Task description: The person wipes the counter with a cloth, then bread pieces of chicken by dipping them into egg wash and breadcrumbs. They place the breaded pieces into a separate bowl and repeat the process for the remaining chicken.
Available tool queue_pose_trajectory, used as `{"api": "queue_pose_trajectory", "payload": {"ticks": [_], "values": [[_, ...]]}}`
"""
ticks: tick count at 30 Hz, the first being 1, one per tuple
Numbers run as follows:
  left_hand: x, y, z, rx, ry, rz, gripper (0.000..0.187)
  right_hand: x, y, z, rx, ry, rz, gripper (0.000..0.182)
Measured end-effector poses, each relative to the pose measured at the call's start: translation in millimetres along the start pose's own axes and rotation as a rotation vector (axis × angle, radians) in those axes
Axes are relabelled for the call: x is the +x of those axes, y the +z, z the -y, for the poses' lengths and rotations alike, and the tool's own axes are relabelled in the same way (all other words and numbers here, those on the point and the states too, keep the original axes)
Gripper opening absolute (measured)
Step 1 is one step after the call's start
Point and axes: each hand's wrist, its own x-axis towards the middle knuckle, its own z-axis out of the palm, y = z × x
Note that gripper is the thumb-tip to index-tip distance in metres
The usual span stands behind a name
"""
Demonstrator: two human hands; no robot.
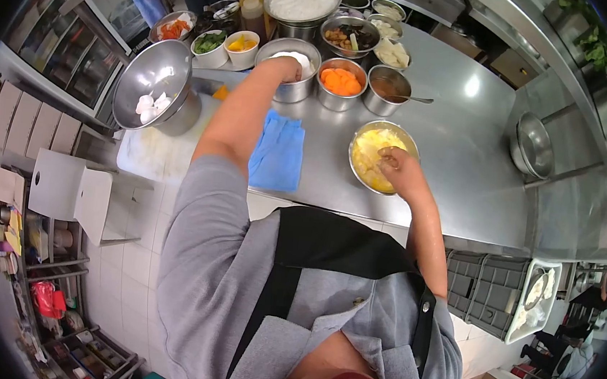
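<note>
My left hand (290, 68) reaches into a steel pot (292, 92) of white powder (304, 61). Its fingers are curled, and what they hold is hidden. My right hand (399, 170) is at a steel bowl (414, 143) with a wet yellow mixture and white patches (374, 152). The fingertips are bent together over the mixture, and I cannot see what is between them. Between my arms a folded blue cloth (278, 151) lies on the steel counter (464, 167). Close to the left hand stands a pot of orange slices (342, 82).
A pot of brown liquid with a spoon (411, 98) stands behind the yellow bowl. To the left, a large steel bowl (157, 65) with white pieces rests on a white board (149, 156). Behind are a large bowl of white powder (302, 0), bottles (250, 11) and several ingredient bowls.
</note>
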Motion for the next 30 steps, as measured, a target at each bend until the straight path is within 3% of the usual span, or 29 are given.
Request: {"api": "queue_pose_trajectory", "payload": {"ticks": [4, 5, 11, 15, 19, 22, 25, 28, 30], "values": [[-13.4, -18.8, -14.5, 0.020, -0.076, 0.079, 0.012, -8.3, -2.8, -1.5, 0.023, 0.017, 0.004, 0.030], [-23.1, -24.7, -17.8, -0.084, -0.128, 0.026, 0.010, -10.0, -4.8, 0.4, 0.031, 0.028, 0.000, 0.030], [-32.1, -50.3, 20.1, -0.403, 0.111, -0.375, 0.018, -15.8, -10.5, -4.6, 0.049, 0.033, -0.029, 0.029], [-35.4, -39.1, 32.8, -0.345, -0.020, -0.355, 0.017, -18.8, -4.0, -1.1, 0.059, 0.026, -0.009, 0.028], [-46.5, -42.5, 24.3, -0.487, 0.016, -0.631, 0.018, -11.6, -2.9, -1.6, 0.124, -0.002, 0.011, 0.026], [-78.9, -56.6, 5.4, -1.063, -0.223, -0.469, 0.017, -12.5, -7.0, 12.5, 0.074, 0.012, 0.004, 0.025], [-67.4, -39.5, 29.2, -1.442, -0.116, -0.453, 0.018, -10.5, -5.8, 7.1, 0.152, 0.056, 0.031, 0.025], [-75.8, -38.4, 19.8, -0.946, -0.175, -0.626, 0.018, -9.2, -3.5, 1.3, 0.162, 0.041, 0.026, 0.025], [-52.7, -18.4, 21.6, -0.823, -0.058, -0.895, 0.014, -9.6, -3.6, 1.1, 0.163, 0.056, 0.043, 0.025]]}}
